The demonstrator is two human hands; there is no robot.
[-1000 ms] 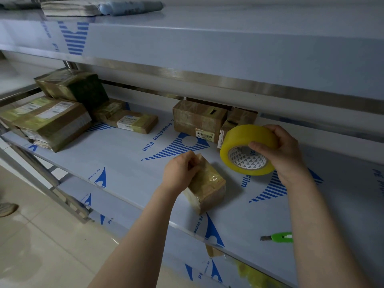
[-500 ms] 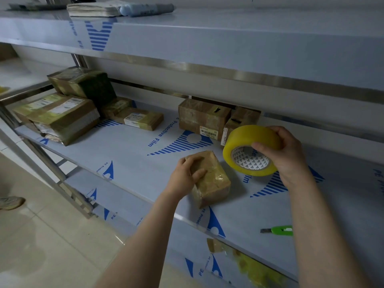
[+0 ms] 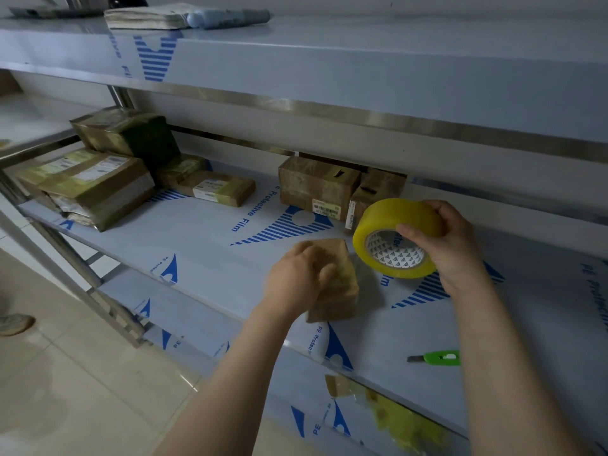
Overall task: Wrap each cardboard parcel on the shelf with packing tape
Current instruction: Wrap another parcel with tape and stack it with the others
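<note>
The small parcel [image 3: 340, 287] lies on the shelf [image 3: 210, 251]. It looks light, stiff at the corners and slick under its tape, so take it across the short sides. Your left hand [image 3: 296, 284], blurred, curls over the parcel's left end, grip closed on it. Your right hand [image 3: 454, 248] holds the tape roll [image 3: 391, 222] raised just right of the parcel.

left hand [image 3: 296, 284] gripping parcel [image 3: 343, 292], right hand [image 3: 455, 250] gripping tape roll [image 3: 391, 215]
</note>
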